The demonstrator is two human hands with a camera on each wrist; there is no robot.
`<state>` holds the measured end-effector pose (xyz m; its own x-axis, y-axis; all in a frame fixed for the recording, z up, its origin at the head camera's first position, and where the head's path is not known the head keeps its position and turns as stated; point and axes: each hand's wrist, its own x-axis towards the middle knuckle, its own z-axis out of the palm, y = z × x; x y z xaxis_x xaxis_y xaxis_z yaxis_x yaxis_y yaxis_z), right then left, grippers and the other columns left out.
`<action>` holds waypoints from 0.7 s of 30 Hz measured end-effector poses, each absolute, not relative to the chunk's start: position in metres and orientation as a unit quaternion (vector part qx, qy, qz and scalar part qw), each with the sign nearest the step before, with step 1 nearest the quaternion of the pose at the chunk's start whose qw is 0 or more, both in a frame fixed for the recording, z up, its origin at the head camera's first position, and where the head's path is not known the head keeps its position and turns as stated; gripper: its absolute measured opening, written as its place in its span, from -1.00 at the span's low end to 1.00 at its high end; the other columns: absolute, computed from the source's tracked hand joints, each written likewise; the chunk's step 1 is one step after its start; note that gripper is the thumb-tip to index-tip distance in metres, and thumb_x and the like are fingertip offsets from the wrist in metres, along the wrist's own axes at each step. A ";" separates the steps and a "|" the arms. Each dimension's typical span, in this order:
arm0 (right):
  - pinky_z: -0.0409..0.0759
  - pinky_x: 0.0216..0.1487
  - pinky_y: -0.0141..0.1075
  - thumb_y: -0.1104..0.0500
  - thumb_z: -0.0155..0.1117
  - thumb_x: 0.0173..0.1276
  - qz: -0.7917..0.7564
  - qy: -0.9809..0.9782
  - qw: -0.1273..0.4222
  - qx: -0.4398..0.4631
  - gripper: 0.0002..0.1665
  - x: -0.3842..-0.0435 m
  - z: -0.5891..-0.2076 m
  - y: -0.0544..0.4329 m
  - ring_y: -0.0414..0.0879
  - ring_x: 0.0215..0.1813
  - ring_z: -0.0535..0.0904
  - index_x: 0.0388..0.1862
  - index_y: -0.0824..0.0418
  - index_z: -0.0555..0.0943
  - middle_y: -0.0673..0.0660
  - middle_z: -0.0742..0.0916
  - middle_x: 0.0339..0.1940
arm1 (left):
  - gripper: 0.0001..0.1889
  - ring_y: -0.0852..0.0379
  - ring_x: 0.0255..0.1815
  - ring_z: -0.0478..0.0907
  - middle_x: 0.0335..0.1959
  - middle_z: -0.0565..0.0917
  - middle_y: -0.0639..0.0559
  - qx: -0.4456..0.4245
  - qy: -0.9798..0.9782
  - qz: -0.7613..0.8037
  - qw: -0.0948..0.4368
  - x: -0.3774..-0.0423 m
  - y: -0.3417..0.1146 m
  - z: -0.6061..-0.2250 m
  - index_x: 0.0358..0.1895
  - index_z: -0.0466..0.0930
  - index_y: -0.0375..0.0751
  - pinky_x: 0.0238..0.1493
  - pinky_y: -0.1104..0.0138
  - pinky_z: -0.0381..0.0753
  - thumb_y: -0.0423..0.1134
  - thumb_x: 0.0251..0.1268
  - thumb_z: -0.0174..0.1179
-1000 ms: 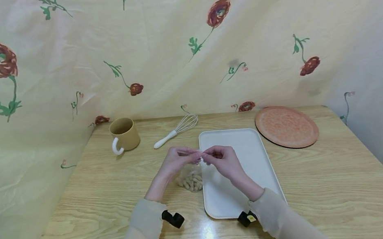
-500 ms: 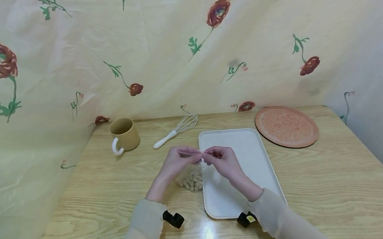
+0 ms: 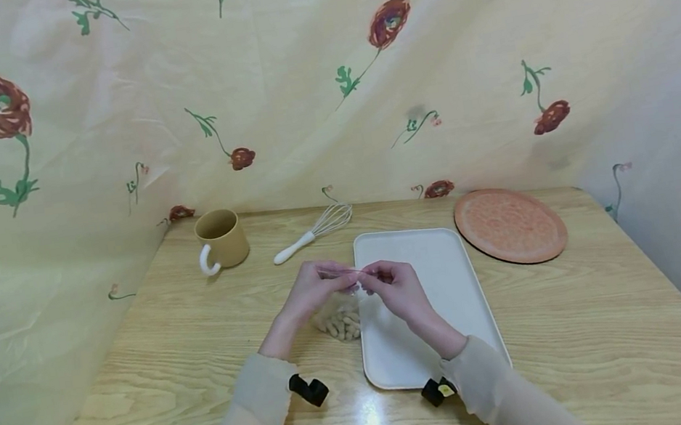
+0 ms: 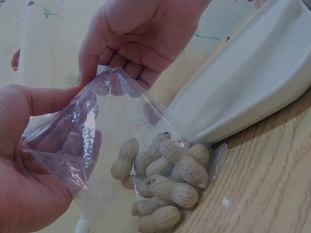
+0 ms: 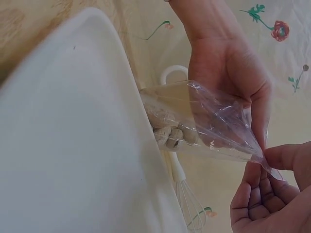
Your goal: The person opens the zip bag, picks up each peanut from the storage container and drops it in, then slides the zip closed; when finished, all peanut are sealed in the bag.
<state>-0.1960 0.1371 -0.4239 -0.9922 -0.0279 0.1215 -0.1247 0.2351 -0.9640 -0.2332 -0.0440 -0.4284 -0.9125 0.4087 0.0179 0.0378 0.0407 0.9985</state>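
A clear plastic bag (image 4: 114, 116) with several unshelled peanuts (image 4: 172, 189) in its bottom stands on the table beside a white tray. My left hand (image 3: 319, 287) holds one side of the bag's top, thumb in front and fingers seen through the film in the left wrist view. With thumb and fingertips, my right hand (image 3: 400, 290) pinches the top edge close to the left thumb. Between the two hands the film is drawn to a peak, and the right wrist view shows the bag (image 5: 214, 124) stretched and creased toward the pinch. In the head view the hands partly cover it.
The white tray (image 3: 429, 346) lies under the right forearm, its left rim next to the peanuts. Behind are a tan mug (image 3: 229, 240) with a white handle and a whisk (image 3: 311, 235). A round terracotta-coloured plate (image 3: 510, 225) lies at the right back, before a flowered cloth (image 3: 292, 65).
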 end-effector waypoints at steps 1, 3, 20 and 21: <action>0.43 -0.45 -0.42 0.29 0.34 0.37 0.615 -0.786 0.038 0.048 -0.85 -0.196 -0.423 0.137 -0.14 -0.42 0.59 -0.26 0.40 0.72 0.06 0.71 -0.51 | -0.75 0.13 -0.30 0.73 -0.24 0.77 -0.18 0.155 0.710 0.673 0.137 -0.233 -0.044 -0.428 -0.06 0.69 -0.48 -0.04 0.11 0.67 -0.35 0.31 0.32; 0.47 -0.44 -0.39 0.28 0.34 0.36 0.612 -0.789 0.035 0.046 -0.85 -0.195 -0.422 0.137 -0.13 -0.42 0.60 -0.26 0.40 0.72 0.07 0.72 -0.50 | -0.77 0.10 -0.30 0.73 -0.25 0.77 -0.17 0.146 0.715 0.669 0.138 -0.232 -0.045 -0.426 -0.07 0.71 -0.45 -0.04 0.15 0.68 -0.34 0.31 0.33; 0.59 -0.22 -0.14 0.25 0.38 0.34 0.608 -0.794 0.010 0.013 -0.83 -0.201 -0.423 0.146 -0.08 -0.38 0.68 -0.23 0.38 0.74 0.15 0.77 -0.45 | -0.77 0.17 -0.32 0.64 -0.30 0.73 -0.04 0.057 0.754 0.642 0.125 -0.239 -0.063 -0.417 -0.10 0.70 -0.42 -0.16 0.31 0.64 -0.36 0.23 0.37; 0.58 -0.23 -0.16 0.24 0.39 0.34 0.606 -0.795 0.009 0.011 -0.83 -0.201 -0.423 0.146 -0.07 -0.37 0.68 -0.23 0.37 0.74 0.15 0.77 -0.45 | -0.77 0.17 -0.32 0.64 -0.31 0.73 -0.03 0.056 0.757 0.639 0.123 -0.239 -0.064 -0.417 -0.10 0.70 -0.42 -0.15 0.31 0.65 -0.36 0.23 0.36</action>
